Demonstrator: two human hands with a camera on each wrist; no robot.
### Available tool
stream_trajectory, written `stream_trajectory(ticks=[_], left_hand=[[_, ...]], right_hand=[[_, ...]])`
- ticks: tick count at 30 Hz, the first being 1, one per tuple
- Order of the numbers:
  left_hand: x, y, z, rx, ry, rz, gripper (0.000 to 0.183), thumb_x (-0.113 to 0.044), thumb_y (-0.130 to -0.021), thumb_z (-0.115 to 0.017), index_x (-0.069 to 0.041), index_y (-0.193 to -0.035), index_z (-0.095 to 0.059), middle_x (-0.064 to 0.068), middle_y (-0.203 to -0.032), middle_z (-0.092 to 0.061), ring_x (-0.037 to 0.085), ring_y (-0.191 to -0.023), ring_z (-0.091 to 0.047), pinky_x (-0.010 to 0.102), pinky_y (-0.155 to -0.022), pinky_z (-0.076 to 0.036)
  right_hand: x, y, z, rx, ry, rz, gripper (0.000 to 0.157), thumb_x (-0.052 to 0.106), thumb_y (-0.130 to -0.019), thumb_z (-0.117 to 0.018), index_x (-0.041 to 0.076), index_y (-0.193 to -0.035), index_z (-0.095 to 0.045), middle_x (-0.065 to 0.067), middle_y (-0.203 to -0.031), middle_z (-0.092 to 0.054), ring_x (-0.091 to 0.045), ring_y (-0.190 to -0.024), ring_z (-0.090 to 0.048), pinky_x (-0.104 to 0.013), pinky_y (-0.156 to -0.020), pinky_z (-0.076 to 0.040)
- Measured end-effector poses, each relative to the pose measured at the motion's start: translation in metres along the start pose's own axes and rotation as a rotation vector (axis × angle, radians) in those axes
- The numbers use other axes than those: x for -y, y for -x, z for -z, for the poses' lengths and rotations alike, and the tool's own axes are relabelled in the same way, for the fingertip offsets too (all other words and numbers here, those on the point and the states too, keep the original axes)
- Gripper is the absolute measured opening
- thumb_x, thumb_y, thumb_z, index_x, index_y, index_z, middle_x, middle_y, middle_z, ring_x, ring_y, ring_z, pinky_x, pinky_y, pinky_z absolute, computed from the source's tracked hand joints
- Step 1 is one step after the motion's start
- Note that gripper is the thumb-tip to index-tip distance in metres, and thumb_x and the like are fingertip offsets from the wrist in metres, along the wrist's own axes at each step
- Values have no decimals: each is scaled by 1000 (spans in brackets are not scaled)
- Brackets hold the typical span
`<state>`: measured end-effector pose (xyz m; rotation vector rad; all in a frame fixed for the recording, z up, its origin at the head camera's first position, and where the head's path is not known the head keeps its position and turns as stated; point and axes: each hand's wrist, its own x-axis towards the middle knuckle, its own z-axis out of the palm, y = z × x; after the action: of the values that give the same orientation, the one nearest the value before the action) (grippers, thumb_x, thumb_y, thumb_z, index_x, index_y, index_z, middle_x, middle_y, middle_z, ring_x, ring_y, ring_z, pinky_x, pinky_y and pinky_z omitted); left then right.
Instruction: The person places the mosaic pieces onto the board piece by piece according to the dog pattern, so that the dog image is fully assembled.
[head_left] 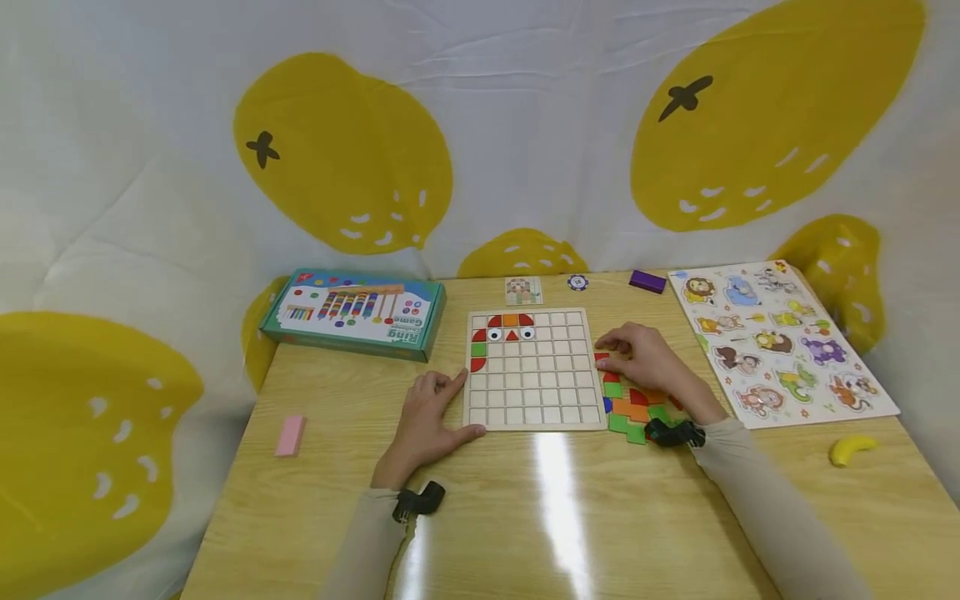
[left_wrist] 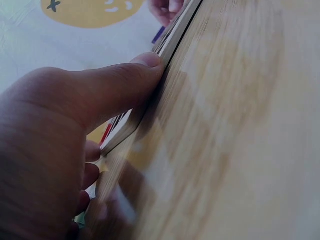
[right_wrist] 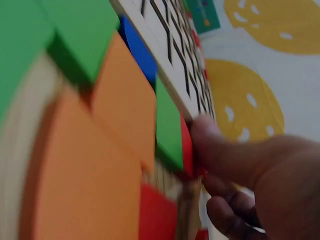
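Lemon-printed cloth [head_left: 525, 167] backs the desk [head_left: 480, 500], where a wooden grid board [head_left: 534, 372] lies. The left hand [head_left: 429, 421], fingers spread, touches its near-left corner; the right hand [head_left: 647, 358] bends over a red tile [head_left: 602, 357] beside it, whether gripping I can't tell. Farther right: an animal puzzle [head_left: 801, 354].

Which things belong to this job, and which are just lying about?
Likely part of the job:
grid board
placed pieces
loose coloured pieces
small picture card (less sure)

Apparently lying about:
game box
pink block
purple block
round chip
animal puzzle
banana
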<state>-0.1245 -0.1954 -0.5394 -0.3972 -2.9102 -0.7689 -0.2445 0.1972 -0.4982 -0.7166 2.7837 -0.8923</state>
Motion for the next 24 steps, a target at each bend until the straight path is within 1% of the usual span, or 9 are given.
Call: stream_trajectory(ticks=[2,5,9,11,13,17,20,22,24], left_hand=[[2,0,0,2,-1,-2,97,-73,-72,-70,-26,-152,-41,2,-118,-45,18,-104,-38,38,-91,-32],[4,0,-1,14,-3,-9,97,-75,-73,-68,-26,-152,-40,2,-119,-45,19,-105,-38,39,-92,-32],[5,1,-1,17,2,-4,98,-75,-73,-68,-25,-152,-40,2,-118,-45,19,-104,-38,38,-93,-31],[4,1,-1,11,4,-5,98,-75,-72,-69,-25,-152,-40,2,-118,-45,19,-103,-38,38,-92,-32],[3,1,0,8,4,-6,99,-75,-72,-69,-25,-152,-40,2,-117,-45,18,-103,-38,38,-92,-32],[1,0,2,13,2,-3,99,-75,-72,-69,-25,-152,-40,3,-117,-45,19,-103,-38,38,-92,-32],[1,0,3,25,-7,8,99,-75,-72,-69,-25,-153,-39,3,-118,-44,18,-103,-38,38,-92,-31],[1,-1,4,30,-10,12,99,-75,-73,-68,-26,-153,-38,2,-118,-44,18,-103,-38,37,-92,-31],[1,-1,4,34,-10,13,99,-75,-73,-68,-26,-153,-38,2,-118,-44,18,-103,-37,37,-92,-31]], right_hand=[[5,-3,-5,-1,-6,-9,26,28,-86,-78,9,-103,-73,-6,-95,-65,-20,-84,-58,-37,-77,-47],[9,-5,-8,-13,-13,-39,21,23,-86,-78,8,-96,-68,-5,-88,-64,-18,-77,-57,-35,-71,-47],[6,-4,-9,-25,-33,-40,20,20,-90,-74,10,-103,-63,-3,-82,-62,-17,-69,-53,-31,-65,-45],[5,-3,-8,-49,-64,-35,17,19,-93,-70,11,-108,-65,-3,-86,-65,-17,-71,-55,-31,-66,-46],[6,-3,-8,-83,-116,-46,18,20,-95,-67,13,-111,-68,-4,-91,-67,-18,-75,-59,-30,-69,-47],[14,-7,-7,-138,-245,-74,26,22,-93,-69,11,-117,-65,-7,-99,-70,-21,-85,-65,-24,-73,-50],[22,-13,-8,-166,-293,-72,26,23,-91,-72,11,-113,-64,-6,-98,-70,-21,-86,-65,-21,-73,-50],[29,-18,-8,-174,-290,-46,20,22,-91,-72,12,-107,-66,-5,-97,-70,-20,-86,-64,-23,-74,-50],[37,-25,-8,-160,-270,-1,12,18,-92,-70,11,-102,-71,-5,-99,-70,-21,-87,-64,-27,-75,-50]])
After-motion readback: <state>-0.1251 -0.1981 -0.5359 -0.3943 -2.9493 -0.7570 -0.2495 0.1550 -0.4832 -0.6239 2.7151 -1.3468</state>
